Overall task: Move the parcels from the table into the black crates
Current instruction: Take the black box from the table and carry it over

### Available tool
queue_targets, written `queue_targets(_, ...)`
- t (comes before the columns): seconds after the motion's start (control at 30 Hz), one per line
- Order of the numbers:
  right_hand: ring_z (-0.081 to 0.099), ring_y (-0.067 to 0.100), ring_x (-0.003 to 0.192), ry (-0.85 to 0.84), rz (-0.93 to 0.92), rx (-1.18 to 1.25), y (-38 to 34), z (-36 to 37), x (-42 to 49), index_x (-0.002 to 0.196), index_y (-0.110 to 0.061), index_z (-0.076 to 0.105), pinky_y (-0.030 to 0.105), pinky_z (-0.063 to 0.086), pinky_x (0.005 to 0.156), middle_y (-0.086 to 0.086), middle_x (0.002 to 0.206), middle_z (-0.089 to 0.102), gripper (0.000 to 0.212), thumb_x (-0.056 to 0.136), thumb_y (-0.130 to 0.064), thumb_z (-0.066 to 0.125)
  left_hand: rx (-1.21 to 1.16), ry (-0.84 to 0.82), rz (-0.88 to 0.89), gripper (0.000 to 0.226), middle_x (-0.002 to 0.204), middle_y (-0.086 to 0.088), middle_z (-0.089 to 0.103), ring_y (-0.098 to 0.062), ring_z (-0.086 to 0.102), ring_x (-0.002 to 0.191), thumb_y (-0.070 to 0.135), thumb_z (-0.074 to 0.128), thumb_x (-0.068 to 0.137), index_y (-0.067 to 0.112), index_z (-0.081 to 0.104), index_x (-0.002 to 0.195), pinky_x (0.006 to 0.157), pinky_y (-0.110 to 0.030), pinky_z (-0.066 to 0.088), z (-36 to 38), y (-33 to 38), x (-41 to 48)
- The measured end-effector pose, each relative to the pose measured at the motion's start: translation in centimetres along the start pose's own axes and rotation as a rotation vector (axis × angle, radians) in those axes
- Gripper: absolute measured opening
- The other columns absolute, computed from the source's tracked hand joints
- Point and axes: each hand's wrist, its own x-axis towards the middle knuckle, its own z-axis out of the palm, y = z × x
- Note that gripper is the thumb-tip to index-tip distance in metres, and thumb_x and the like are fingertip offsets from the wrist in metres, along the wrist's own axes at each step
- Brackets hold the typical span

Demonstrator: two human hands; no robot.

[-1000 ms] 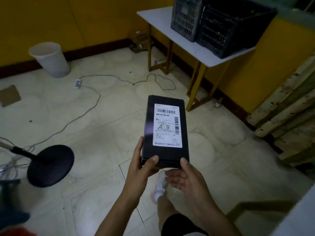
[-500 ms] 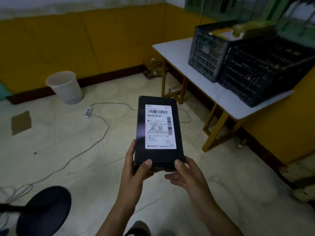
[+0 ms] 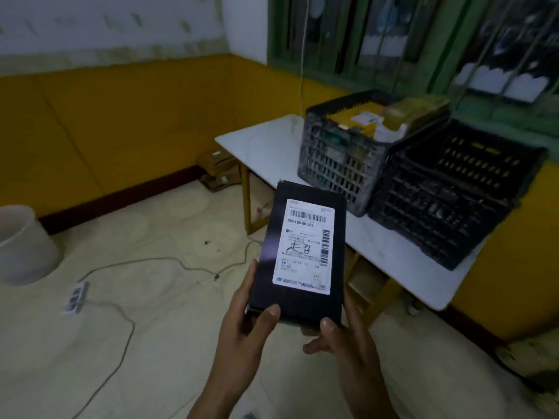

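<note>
A flat black parcel (image 3: 338, 252) with a white barcode label is held in front of me over the floor. My left hand (image 3: 246, 322) grips its near left corner, thumb on top. My right hand (image 3: 341, 337) supports its near right corner from below, thumb on the edge. Two black crates stand on a white table (image 3: 263, 143) ahead to the right. The left crate (image 3: 335, 164) holds yellow and white parcels (image 3: 381, 119). The right crate (image 3: 447, 204) looks almost empty; its floor is partly hidden.
A white bucket (image 3: 22, 246) stands at the left by the yellow wall. A power strip (image 3: 75, 297) and its cable (image 3: 169, 261) lie across the tiled floor. A cardboard box (image 3: 216, 172) sits under the table's far end. Barred windows rise behind the crates.
The view has lifted and turned toward the table, so the crates now appear larger and closer. The parcel stays in both hands, now nearer the table's edge. The fan base has left the view.
</note>
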Motion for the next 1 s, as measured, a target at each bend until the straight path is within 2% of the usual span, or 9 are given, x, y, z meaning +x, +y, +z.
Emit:
queue_targets(0.13,0.072,0.02,0.085,0.112,-0.087,-0.055,-1.9,1.2,6.9,0.142,-0.04,0.036,0.036,0.059,0.064,-0.012,0.103,0.072,0.083,0.064,-0.059,0.061,0.072,-0.119,0.11,0.051,0.128,0.022,0.057,-0.002,0.058,0.114,0.047,0.062,0.077,0.067,0.046,0.121,0.087,-0.023,0.053,-0.1,1.1,9.5)
queue_targets(0.3,0.071,0.022,0.079,0.283,-0.094,-0.076,-3.0,-0.1,15.5,0.135,-0.038,0.045,0.031,0.058,0.06,-0.004,0.095,0.074,0.094,0.052,-0.075,0.068,0.056,-0.274,0.149,0.058,0.127,0.011,0.061,-0.008,0.06,0.113,0.061,0.061,0.078,0.046,0.049,0.133,0.086,-0.025,0.054,3.0,0.4,19.8)
queue_targets(0.43,0.07,0.008,0.066,0.377,-0.221,-0.197,-5.2,-2.6,23.0,0.132,-0.049,0.035,0.016,0.051,0.055,-0.012,0.082,0.075,0.061,0.077,-0.048,0.061,0.082,-0.368,0.273,0.058,0.117,0.007,0.066,0.005,0.062,0.101,0.061,0.053,0.084,0.031,0.047,0.133,0.078,-0.009,0.048,6.9,1.4,30.0)
queue_targets(0.53,0.067,0.001,0.061,0.445,-0.384,-0.374,-7.6,-5.6,30.2,0.14,-0.026,0.045,0.011,0.05,0.057,-0.014,0.067,0.07,0.066,0.083,-0.059,0.053,0.194,-0.407,0.433,0.056,0.115,0.02,0.062,0.004,0.06,0.102,0.063,0.043,0.088,0.031,0.046,0.134,0.077,-0.011,0.047,10.7,3.4,38.5)
queue_targets(0.63,0.057,-0.001,0.058,0.548,-0.456,-0.685,-11.6,-8.4,37.0,0.101,-0.011,0.071,0.002,0.038,0.054,-0.008,0.051,0.053,0.064,0.087,-0.067,0.044,0.282,-0.373,0.521,0.046,0.111,0.024,0.062,0.004,0.059,0.103,0.065,0.038,0.089,0.042,0.048,0.128,0.077,-0.014,0.048,14.6,5.7,46.1)
queue_targets(0.7,0.053,0.003,0.06,0.656,-0.533,-0.788,-13.8,-9.9,40.5,0.079,-0.022,0.062,0.002,0.036,0.056,-0.012,0.06,0.051,0.052,0.087,-0.069,0.041,0.332,-0.34,0.58,0.036,0.105,0.022,0.063,0.004,0.061,0.094,0.059,0.037,0.092,0.044,0.052,0.121,0.069,-0.016,0.05,17.1,7.4,50.0)
queue_targets(0.83,0.051,0.011,0.061,0.692,-0.544,-0.634,-16.1,-12.2,46.5,0.074,-0.017,0.048,0.018,0.037,0.055,0.003,0.068,0.051,0.056,0.086,-0.071,0.039,0.416,-0.356,0.595,0.027,0.071,0.004,0.064,-0.016,0.062,0.065,0.054,0.036,0.093,0.041,0.059,0.093,0.057,-0.045,0.049,21.9,9.3,55.7)
queue_targets(0.9,0.045,0.017,0.052,0.692,-0.533,-0.582,-16.7,-13.2,48.5,0.067,-0.01,0.042,0.022,0.034,0.049,0.005,0.058,0.045,0.06,0.087,-0.067,0.043,0.42,-0.374,0.579,0.028,0.063,0.007,0.061,-0.012,0.061,0.059,0.054,0.037,0.093,0.042,0.057,0.077,0.055,-0.043,0.048,23.5,9.5,58.0)
queue_targets(1.0,0.035,0.006,0.046,0.699,-0.511,-0.513,-17.6,-14.8,50.9,0.062,-0.009,0.034,0.014,0.028,0.047,0.001,0.055,0.035,0.05,0.09,-0.049,0.046,0.436,-0.492,0.528,0.045,0.057,-0.002,0.057,-0.02,0.059,0.055,0.057,0.037,0.091,0.026,0.056,0.065,0.053,-0.044,0.048,25.2,8.6,61.1)
